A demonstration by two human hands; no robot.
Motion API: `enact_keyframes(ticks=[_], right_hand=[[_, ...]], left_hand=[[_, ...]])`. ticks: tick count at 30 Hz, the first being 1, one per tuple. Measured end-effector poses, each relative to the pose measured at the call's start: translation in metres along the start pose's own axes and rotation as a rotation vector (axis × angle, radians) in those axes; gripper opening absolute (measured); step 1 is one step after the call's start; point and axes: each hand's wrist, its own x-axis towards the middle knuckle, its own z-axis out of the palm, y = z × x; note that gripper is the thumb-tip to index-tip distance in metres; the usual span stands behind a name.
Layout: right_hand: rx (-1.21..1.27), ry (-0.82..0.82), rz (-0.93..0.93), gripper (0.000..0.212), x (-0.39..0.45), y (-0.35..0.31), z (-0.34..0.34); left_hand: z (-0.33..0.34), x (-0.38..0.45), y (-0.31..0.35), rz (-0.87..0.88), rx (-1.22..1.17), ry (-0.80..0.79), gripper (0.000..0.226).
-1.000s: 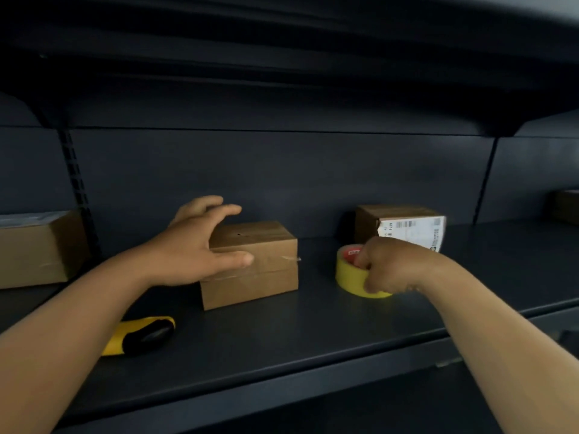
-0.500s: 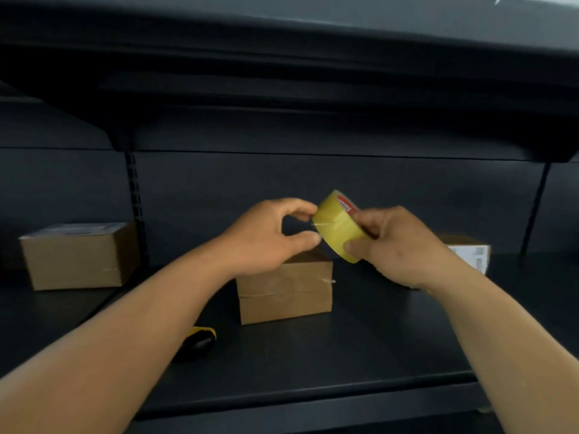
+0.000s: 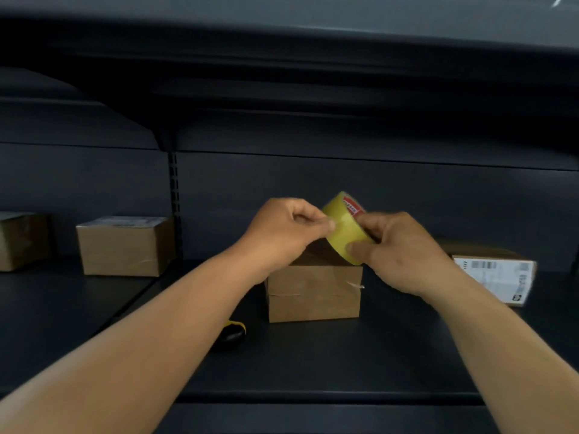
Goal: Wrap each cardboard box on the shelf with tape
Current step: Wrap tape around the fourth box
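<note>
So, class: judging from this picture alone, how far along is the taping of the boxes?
Done: nothing clearly; the middle box shows only a seam. In hand: the right hand holds the yellow tape roll above it while the left hand pinches at its edge. Left: that box, the labelled box and two left boxes.

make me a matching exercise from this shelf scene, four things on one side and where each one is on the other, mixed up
Things:
1. yellow roll of packing tape
2. plain brown cardboard box
3. cardboard box with a white barcode label
4. yellow and black utility knife

Places:
A. lying on the dark shelf, left of the plain box, partly hidden by the left forearm
B. standing on the shelf at the right
C. held up between the left hand and right hand
D. on the shelf right below the two hands

Pairs: 1-C, 2-D, 3-B, 4-A
</note>
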Motion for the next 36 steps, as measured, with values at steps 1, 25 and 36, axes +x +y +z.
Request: enact_keyframes(ticks=[1,25,36], right_hand=[[0.008,-0.005,-0.006,0.045,0.001,-0.001,0.001],[0.498,0.291,-0.027,0.044,0.045,-0.002,0.012],[1.361,0.034,0.045,0.063,0.057,0.008,0.041]], left_hand=[[0.0,0.0,0.0,0.006,-0.017,0.012,0.007],[-0.007,0.042,-0.017,-0.073,-0.165,0.473,0.015],[0.007,0.037,-0.012,-0.32,-0.639,0.295,0.023]])
